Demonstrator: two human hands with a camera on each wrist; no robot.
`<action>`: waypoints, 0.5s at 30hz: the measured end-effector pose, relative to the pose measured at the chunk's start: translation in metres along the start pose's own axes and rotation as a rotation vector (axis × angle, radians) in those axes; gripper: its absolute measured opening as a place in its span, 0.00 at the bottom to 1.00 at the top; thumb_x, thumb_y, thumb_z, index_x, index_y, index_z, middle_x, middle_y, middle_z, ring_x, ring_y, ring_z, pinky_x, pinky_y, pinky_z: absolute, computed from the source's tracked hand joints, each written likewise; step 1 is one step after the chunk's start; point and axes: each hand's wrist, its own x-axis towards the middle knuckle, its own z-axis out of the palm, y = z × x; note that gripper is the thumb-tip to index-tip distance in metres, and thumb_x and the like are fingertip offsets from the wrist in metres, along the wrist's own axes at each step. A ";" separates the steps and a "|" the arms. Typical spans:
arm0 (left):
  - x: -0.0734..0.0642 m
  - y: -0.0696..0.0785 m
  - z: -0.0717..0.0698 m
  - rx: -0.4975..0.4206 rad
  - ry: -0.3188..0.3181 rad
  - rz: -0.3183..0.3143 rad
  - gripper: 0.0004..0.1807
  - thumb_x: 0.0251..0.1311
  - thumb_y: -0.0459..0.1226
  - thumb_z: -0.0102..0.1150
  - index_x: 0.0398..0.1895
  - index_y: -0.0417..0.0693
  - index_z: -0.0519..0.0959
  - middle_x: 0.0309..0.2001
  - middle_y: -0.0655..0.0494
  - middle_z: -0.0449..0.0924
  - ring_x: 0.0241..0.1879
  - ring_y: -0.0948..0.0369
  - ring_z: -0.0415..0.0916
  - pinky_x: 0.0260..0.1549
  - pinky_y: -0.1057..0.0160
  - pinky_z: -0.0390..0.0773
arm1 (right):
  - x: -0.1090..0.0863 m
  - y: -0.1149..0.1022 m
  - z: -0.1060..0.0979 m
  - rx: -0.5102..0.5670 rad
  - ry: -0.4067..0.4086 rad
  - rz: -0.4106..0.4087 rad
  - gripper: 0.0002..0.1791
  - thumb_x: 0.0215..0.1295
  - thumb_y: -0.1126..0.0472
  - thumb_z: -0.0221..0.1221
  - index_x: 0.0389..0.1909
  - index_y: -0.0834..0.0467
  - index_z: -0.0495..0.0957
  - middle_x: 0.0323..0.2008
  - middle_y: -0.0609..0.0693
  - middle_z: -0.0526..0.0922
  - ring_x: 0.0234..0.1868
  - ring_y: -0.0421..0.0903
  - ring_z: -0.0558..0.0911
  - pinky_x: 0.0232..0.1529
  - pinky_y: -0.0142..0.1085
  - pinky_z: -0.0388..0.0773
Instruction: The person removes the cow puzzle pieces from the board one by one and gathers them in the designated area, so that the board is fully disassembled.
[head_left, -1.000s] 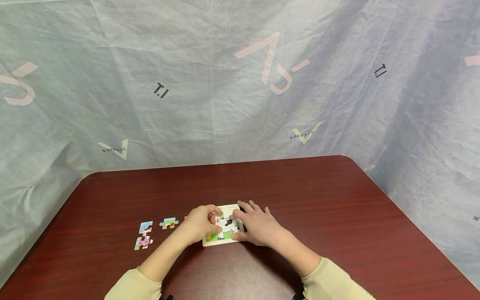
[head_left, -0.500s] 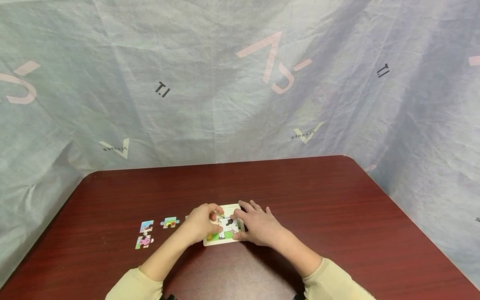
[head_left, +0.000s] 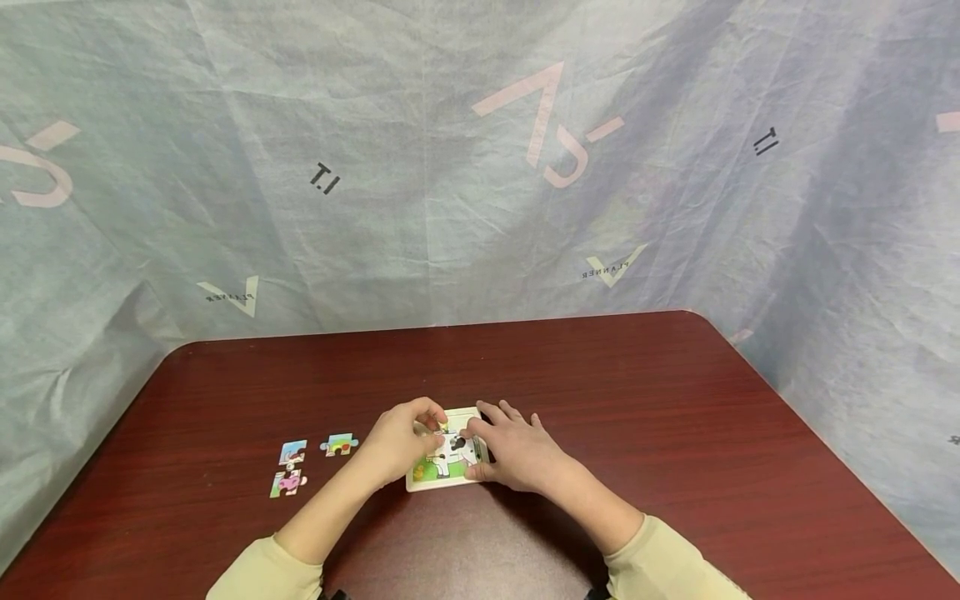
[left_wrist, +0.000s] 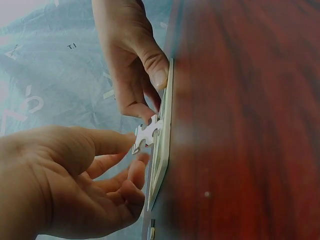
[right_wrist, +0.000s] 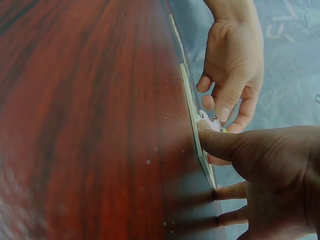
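A shallow jigsaw tray (head_left: 411, 487) with a pale rim and a cow picture lies flat on the table. My left hand (head_left: 393, 442) reaches over its left side and pinches a puzzle piece (left_wrist: 146, 134) by one edge; the piece stands tilted, its lower edge at the tray. In the right wrist view this white piece (right_wrist: 209, 120) shows partly behind my right thumb. My right hand (head_left: 517, 450) rests on the tray's right side with fingers spread, the thumb on the near right part and the index fingertip on the picture. Fingers hide part of the picture.
Several loose things lie left of the tray: a blue-topped puzzle piece (head_left: 292, 452), a piece with a pink figure (head_left: 287, 482) touching or nearly touching it, and a blue and yellow piece (head_left: 340, 445). A printed grey cloth (head_left: 427, 208) hangs behind the dark red table (head_left: 637, 400).
My left thumb and fingertips have moved slightly up and away from the tray's near edge, showing more of the picture. My right hand and the loose pieces stay put.
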 end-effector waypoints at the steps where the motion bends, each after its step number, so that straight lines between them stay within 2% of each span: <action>1: 0.000 0.000 0.000 -0.017 0.000 -0.002 0.09 0.60 0.29 0.67 0.41 0.50 0.81 0.35 0.56 0.79 0.35 0.59 0.76 0.32 0.58 0.76 | 0.000 0.000 0.000 -0.001 0.000 0.001 0.24 0.62 0.41 0.67 0.55 0.44 0.77 0.74 0.57 0.63 0.73 0.65 0.61 0.61 0.71 0.61; 4: 0.000 -0.001 0.001 -0.052 0.006 -0.007 0.09 0.61 0.28 0.65 0.40 0.49 0.80 0.31 0.56 0.79 0.30 0.60 0.75 0.27 0.60 0.74 | 0.000 0.000 0.001 -0.007 0.000 0.002 0.24 0.62 0.40 0.67 0.55 0.44 0.77 0.74 0.57 0.63 0.73 0.65 0.62 0.61 0.70 0.62; 7: 0.000 -0.001 0.001 -0.066 0.014 -0.001 0.09 0.60 0.26 0.64 0.39 0.48 0.80 0.28 0.56 0.78 0.27 0.60 0.74 0.26 0.61 0.73 | 0.000 0.000 0.000 -0.011 0.000 0.003 0.23 0.62 0.40 0.67 0.55 0.44 0.77 0.74 0.56 0.63 0.73 0.65 0.62 0.62 0.70 0.61; 15: -0.001 -0.002 -0.001 -0.102 0.033 -0.008 0.08 0.61 0.27 0.64 0.39 0.48 0.80 0.28 0.58 0.80 0.28 0.61 0.76 0.27 0.61 0.74 | 0.000 -0.001 -0.001 -0.010 -0.006 0.006 0.23 0.63 0.41 0.66 0.55 0.43 0.76 0.74 0.56 0.63 0.74 0.64 0.61 0.62 0.70 0.60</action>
